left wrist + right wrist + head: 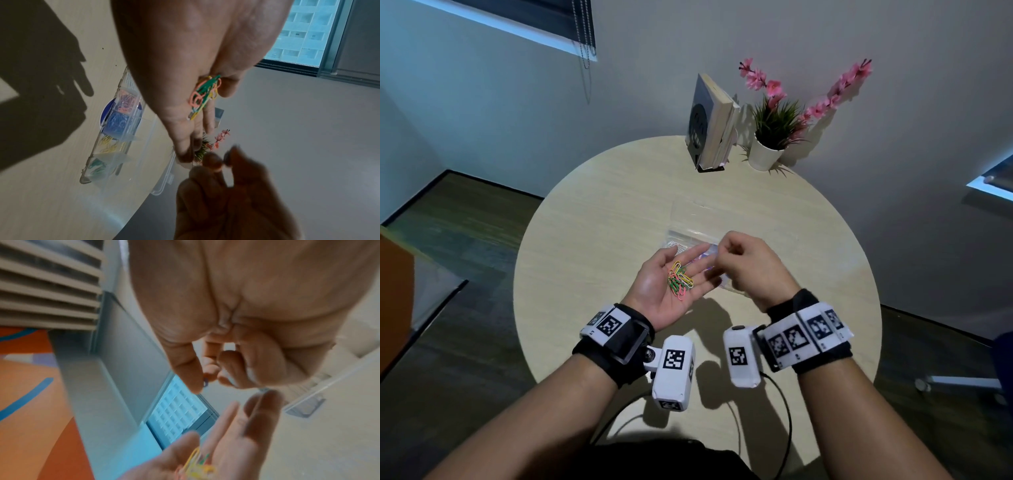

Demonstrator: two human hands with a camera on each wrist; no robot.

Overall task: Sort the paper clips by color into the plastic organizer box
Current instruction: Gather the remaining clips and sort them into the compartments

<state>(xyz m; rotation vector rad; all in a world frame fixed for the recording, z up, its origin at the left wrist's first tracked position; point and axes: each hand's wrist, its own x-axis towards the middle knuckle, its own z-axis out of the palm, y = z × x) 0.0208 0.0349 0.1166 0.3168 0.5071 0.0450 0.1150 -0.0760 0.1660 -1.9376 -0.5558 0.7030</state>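
My left hand (697, 265) lies palm up over the round table, open, with a small heap of yellow, green and pink paper clips (680, 281) in the palm. The same heap of paper clips (205, 92) shows in the left wrist view. Just right of it, my right hand (723, 252) has its fingers curled. Its thumb and forefinger pinch a blue paper clip (205, 383). Beneath both hands sits the clear organizer box (85, 179), lid open, with pink (125, 102), blue (117, 121), yellow (109, 144) and green (96, 167) clips in separate compartments.
A stand of books (710, 123) and a white pot with a plant and pink flowers (774, 137) stand at the far edge of the light wooden table (602, 205). The camera cables hang over the near edge.
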